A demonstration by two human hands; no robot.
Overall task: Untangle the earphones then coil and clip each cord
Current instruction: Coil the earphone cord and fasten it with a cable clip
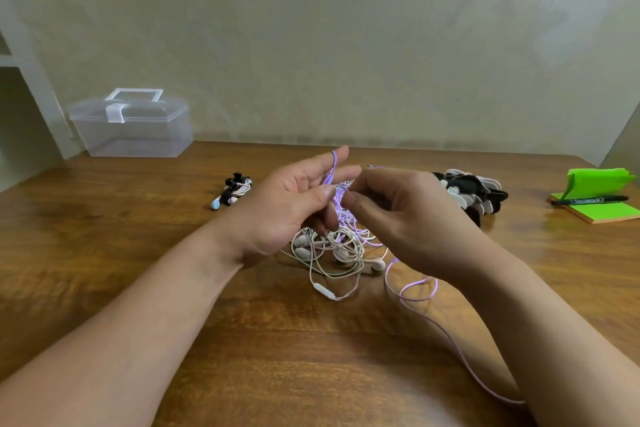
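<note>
A purple earphone cord is looped round the raised fingers of my left hand, with my thumb pressing the loops. My right hand pinches the same cord just beside the left fingertips. The cord's free end trails down across the table and under my right forearm. Below both hands lies a tangle of white earphones with an inline remote. One coiled, clipped earphone bundle lies to the left. A pile of black and white clips sits behind my right hand.
A clear plastic box with a handle stands at the back left by the wall. Green sticky notes with a black marker lie at the far right. The wooden table meets the wall behind.
</note>
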